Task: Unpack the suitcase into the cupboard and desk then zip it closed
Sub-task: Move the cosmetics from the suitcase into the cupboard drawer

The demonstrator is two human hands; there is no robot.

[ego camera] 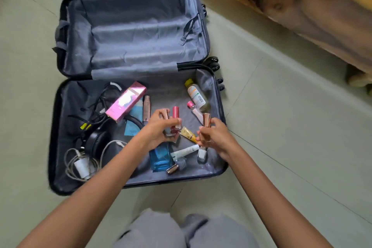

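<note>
head view: the suitcase [141, 32] lies open on the floor [281, 127]. over its lower half the left hand [159, 130] grips a few small bottles [175, 112]; just beside, the right hand [216, 137] grips a rose-capped bottle [206, 120].

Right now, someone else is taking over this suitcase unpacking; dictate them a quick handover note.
Left hand grips small bottles over the near half.
Right hand pinches one rose-capped bottle.
Suitcase lies open on the floor. Far half holds nothing; near half holds the pink box, headphones, cables, white charger, blue bottle, yellow-capped bottle and tubes.
Done: far half. Left: put away everything else, then zip it closed.
</note>
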